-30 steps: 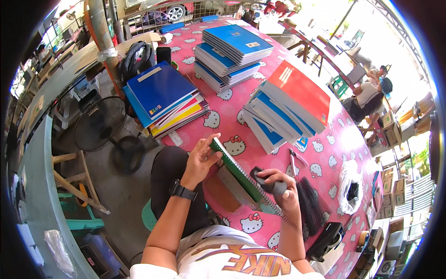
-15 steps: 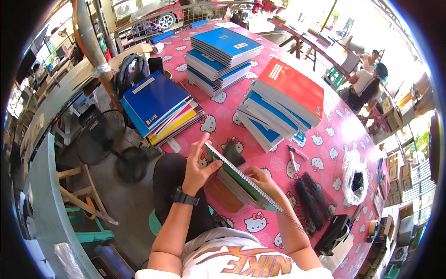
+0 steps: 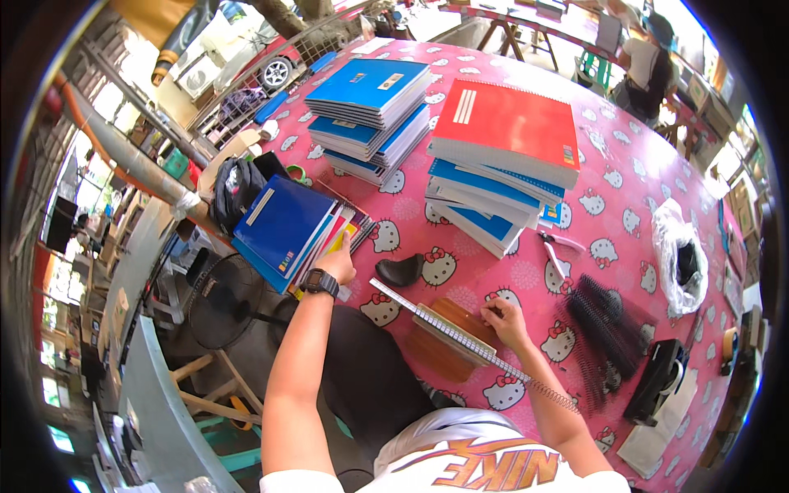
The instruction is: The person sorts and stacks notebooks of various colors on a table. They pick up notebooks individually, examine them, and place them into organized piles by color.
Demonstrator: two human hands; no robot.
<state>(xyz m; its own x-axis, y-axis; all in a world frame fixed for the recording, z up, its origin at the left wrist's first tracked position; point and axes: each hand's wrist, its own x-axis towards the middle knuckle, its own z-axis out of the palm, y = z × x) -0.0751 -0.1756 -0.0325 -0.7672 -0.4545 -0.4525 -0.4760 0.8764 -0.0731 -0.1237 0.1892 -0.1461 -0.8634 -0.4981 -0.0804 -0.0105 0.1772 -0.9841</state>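
Note:
My left hand (image 3: pixel 338 264), with a black watch on the wrist, reaches to the left and touches the edge of a stack of blue-covered notebooks (image 3: pixel 283 226) at the table's left side. My right hand (image 3: pixel 503 315) rests its fingers on a small pad of pages (image 3: pixel 450 327) that lies on a brown board (image 3: pixel 440 345). A long metal spiral wire (image 3: pixel 493 361) runs along the pad's near edge and sticks out to the right. A black curved tool (image 3: pixel 400 269) lies on the pink tablecloth between my hands.
Two tall notebook stacks stand further back, one blue-topped (image 3: pixel 370 115) and one red-topped (image 3: pixel 501 156). Black binding combs (image 3: pixel 604 329), a tape dispenser (image 3: pixel 657 378), pliers (image 3: pixel 555 251) and a plastic bag (image 3: pixel 682 259) lie to the right. A floor fan (image 3: pixel 222 300) stands left of the table. A person (image 3: pixel 645 57) sits far back.
My left hand has left the pad and reached left to the blue stack. The black tool has left my right hand and lies on the table. The pad now lies flat.

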